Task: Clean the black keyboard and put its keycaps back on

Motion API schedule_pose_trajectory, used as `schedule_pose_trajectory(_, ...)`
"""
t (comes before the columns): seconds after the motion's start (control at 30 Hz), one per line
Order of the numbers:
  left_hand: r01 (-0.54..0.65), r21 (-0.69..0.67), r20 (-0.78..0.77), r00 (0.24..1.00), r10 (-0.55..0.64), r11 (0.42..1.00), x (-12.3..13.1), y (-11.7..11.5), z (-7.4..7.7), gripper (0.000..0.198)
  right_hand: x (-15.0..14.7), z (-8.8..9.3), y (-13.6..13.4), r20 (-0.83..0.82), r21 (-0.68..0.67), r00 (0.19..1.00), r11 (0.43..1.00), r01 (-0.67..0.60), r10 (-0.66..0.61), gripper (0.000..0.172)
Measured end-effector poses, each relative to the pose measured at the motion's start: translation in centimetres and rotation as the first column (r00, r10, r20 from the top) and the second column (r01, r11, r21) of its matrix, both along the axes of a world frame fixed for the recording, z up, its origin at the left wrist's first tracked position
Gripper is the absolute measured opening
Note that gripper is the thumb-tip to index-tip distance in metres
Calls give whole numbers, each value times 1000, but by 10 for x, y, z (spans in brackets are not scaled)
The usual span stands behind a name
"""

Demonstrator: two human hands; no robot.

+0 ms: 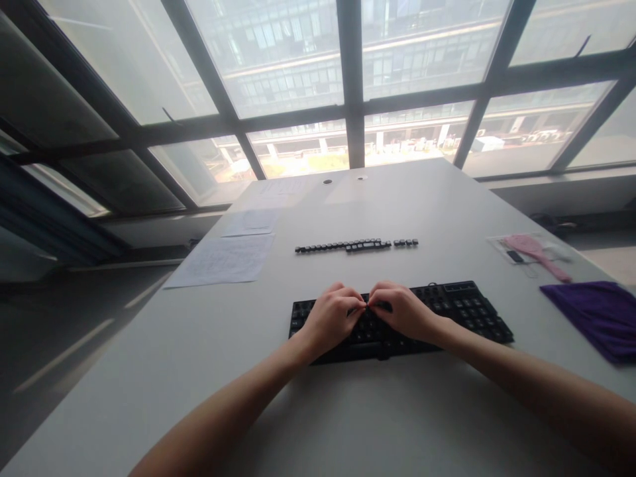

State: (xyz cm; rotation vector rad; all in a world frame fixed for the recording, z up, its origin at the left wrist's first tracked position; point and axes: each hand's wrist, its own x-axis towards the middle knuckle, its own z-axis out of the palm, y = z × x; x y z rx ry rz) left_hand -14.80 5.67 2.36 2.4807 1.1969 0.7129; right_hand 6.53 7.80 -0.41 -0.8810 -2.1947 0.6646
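Note:
A black keyboard (467, 311) lies on the grey table (348, 411) in front of me. My left hand (330, 318) and my right hand (405, 310) rest over its middle, fingers curled, with the fingertips pinched together where the two hands meet. Whatever they pinch is too small to make out. Beyond the keyboard, a row of loose black keycaps (355, 246) lies in a line on the table.
Paper sheets (223, 260) lie at the left of the table. A pink brush (534, 254) in a clear bag and a purple cloth (599, 315) sit at the right edge. Large windows (298, 66) stand beyond the table's far end.

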Motion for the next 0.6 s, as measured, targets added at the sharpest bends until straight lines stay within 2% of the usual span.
schedule_pose_trajectory(0.3, 7, 137, -64, 998, 2, 991, 3, -9, -8, 23, 1, 2, -7, 49, 110, 998, 993, -36, 30, 17)
schedule_pose_trajectory(0.6, -10, 105, -57, 998, 16, 994, 3, -10, -11, 24, 1, 3, -8, 102, 122, 994, 991, -49, 37, 18)
